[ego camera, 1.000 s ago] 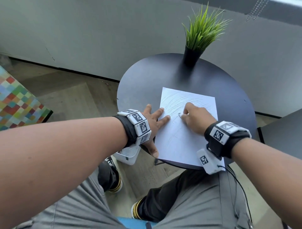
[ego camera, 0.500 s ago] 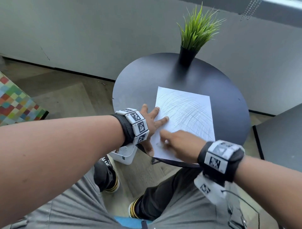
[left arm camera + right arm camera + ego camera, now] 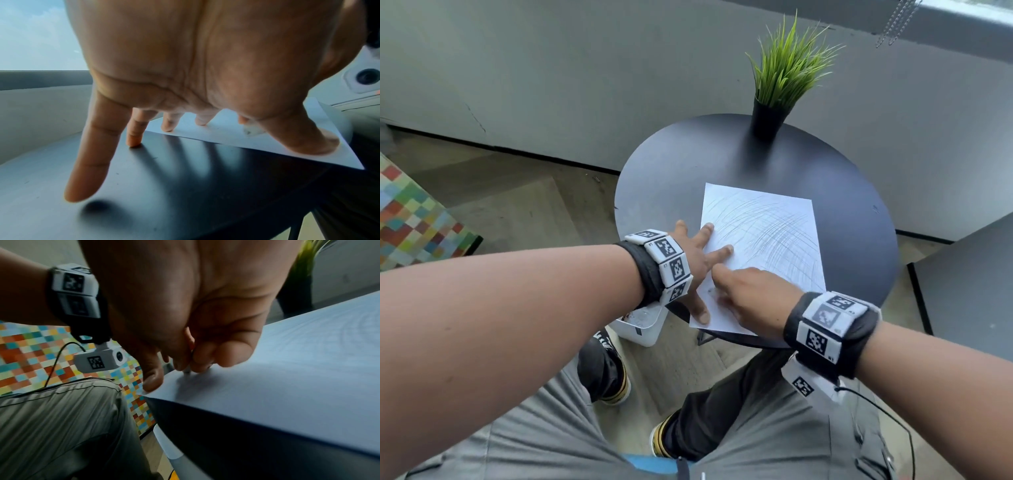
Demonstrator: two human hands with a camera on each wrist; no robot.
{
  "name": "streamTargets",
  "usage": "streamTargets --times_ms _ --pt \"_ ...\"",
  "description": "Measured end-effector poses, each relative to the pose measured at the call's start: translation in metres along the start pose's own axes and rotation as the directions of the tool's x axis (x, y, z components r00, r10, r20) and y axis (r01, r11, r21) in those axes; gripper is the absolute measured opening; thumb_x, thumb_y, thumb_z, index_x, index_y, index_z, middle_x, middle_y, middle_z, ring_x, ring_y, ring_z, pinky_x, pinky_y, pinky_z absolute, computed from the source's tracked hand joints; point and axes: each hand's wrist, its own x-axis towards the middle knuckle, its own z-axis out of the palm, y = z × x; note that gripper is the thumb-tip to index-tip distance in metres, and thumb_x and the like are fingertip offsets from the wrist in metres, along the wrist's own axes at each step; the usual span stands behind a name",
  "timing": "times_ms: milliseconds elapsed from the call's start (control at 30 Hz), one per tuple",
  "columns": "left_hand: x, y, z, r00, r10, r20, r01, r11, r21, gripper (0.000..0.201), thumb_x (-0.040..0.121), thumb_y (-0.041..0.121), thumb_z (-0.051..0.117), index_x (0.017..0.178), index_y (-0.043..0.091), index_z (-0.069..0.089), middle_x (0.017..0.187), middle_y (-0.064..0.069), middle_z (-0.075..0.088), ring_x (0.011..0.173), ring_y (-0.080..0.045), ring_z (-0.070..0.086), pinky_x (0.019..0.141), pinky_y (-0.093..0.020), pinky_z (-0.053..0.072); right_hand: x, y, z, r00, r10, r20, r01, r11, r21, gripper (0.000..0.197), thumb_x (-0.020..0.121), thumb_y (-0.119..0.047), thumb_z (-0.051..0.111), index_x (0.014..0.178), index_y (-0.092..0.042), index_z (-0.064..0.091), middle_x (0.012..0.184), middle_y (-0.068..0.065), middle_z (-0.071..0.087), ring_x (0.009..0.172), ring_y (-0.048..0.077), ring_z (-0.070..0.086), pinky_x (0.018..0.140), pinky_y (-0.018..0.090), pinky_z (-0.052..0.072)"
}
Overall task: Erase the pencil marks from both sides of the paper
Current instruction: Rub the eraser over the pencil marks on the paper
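Observation:
A white sheet of paper (image 3: 763,240) lies on the round black table (image 3: 756,161), its far half covered in curved pencil strokes. My left hand (image 3: 695,253) lies spread and flat on the sheet's left edge. Its thumb presses the near left corner, and two fingers rest on the paper (image 3: 226,134). My right hand (image 3: 750,294) is curled over the near left part of the sheet. It pinches a small white eraser (image 3: 187,369) whose tip touches the paper (image 3: 298,369). The eraser (image 3: 251,130) also shows just behind my left thumb.
A potted grass plant (image 3: 784,78) stands at the table's far edge. A white bin (image 3: 640,325) sits on the floor under the table's near left rim. A multicoloured checked block (image 3: 410,219) is at far left, and another dark tabletop (image 3: 969,284) at right.
My right hand has slid with the eraser from the middle of the sheet toward me, to its near left part beside my left thumb. The left hand has stayed in place.

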Motion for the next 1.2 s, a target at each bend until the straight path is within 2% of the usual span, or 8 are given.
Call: streamTargets --times_ms 167,333,500,633,800,967,1100,1200 --pt "0.002 0.000 0.000 1.000 -0.001 -0.006 0.001 1.000 0.004 0.132 0.055 0.087 0.068 0.151 0.048 -0.015 0.163 -0.004 -0.018 0.140 -0.049 0.013 0.097 -0.063 0.041 0.017 0.040 -0.027 0.951 0.277 -0.136 -0.272 0.961 0.056 0.017 0.102 -0.031 0.038 0.100 -0.016 0.031 0.099 0.018 0.061 0.079 0.034 0.053 0.067 0.038 0.040" --pt "0.003 -0.001 0.001 1.000 -0.001 -0.019 0.002 1.000 0.009 0.134 0.051 0.087 0.070 0.150 0.050 -0.013 0.163 -0.003 -0.018 0.141 -0.048 0.013 0.097 -0.063 0.041 -0.001 -0.009 -0.005 0.998 -0.016 0.060 0.015 1.000 0.013 0.022 0.097 -0.017 0.044 0.117 -0.013 0.036 0.106 0.014 0.061 0.093 0.036 0.060 0.079 0.046 0.050" --pt "0.001 0.000 0.002 1.000 -0.006 -0.018 0.006 1.000 0.004 0.131 0.055 0.087 0.068 0.151 0.049 -0.014 0.164 -0.002 -0.017 0.141 -0.045 0.013 0.097 -0.062 0.041 0.020 0.038 -0.025 0.950 0.275 -0.148 -0.270 0.961 0.051 0.016 0.101 -0.027 0.041 0.103 -0.013 0.034 0.102 0.021 0.062 0.079 0.034 0.053 0.068 0.040 0.043" --pt "0.002 0.001 0.000 1.000 -0.012 -0.001 0.012 1.000 -0.012 0.134 0.054 0.084 0.071 0.151 0.049 -0.014 0.163 -0.004 -0.020 0.144 -0.049 0.005 0.100 -0.066 0.038 -0.001 -0.003 -0.004 0.998 -0.020 0.062 0.019 1.000 0.013 0.019 0.097 -0.014 0.044 0.115 -0.014 0.039 0.098 0.009 0.056 0.084 0.029 0.053 0.070 0.036 0.039" --pt "0.002 0.002 0.000 1.000 -0.010 0.012 0.010 1.000 -0.016 0.134 0.056 0.085 0.070 0.150 0.048 -0.018 0.162 -0.005 -0.022 0.144 -0.051 0.002 0.101 -0.068 0.034 0.015 0.048 -0.026 0.940 0.297 -0.170 -0.286 0.954 0.087 0.020 0.100 -0.033 0.041 0.101 -0.013 0.037 0.100 0.019 0.063 0.083 0.035 0.055 0.075 0.042 0.048" --pt "0.004 -0.001 0.000 1.000 0.004 0.020 -0.003 1.000 -0.027 0.133 0.054 0.085 0.071 0.149 0.051 -0.016 0.162 -0.006 -0.024 0.144 -0.053 0.002 0.100 -0.069 0.035 -0.008 0.003 -0.004 0.997 -0.026 0.069 0.026 1.000 0.003 0.014 0.099 -0.016 0.043 0.112 -0.018 0.037 0.098 0.008 0.057 0.083 0.027 0.049 0.070 0.033 0.035" --pt "0.005 0.001 -0.002 1.000 -0.002 0.019 0.003 1.000 -0.011 0.133 0.053 0.087 0.069 0.148 0.052 -0.018 0.162 -0.007 -0.022 0.142 -0.052 0.006 0.101 -0.069 0.036 0.008 0.052 -0.031 0.953 0.282 -0.109 -0.280 0.960 0.026 0.021 0.102 -0.033 0.040 0.107 -0.013 0.039 0.104 0.017 0.061 0.085 0.031 0.052 0.075 0.039 0.046" --pt "0.006 0.000 -0.002 1.000 0.000 0.027 0.000 1.000 -0.015 0.135 0.052 0.086 0.070 0.148 0.052 -0.018 0.162 -0.007 -0.023 0.143 -0.053 0.005 0.103 -0.069 0.034 -0.001 0.023 -0.019 0.987 0.156 -0.040 -0.157 0.987 -0.022 0.012 0.100 -0.021 0.042 0.109 -0.015 0.037 0.102 0.012 0.059 0.084 0.031 0.051 0.073 0.037 0.043"
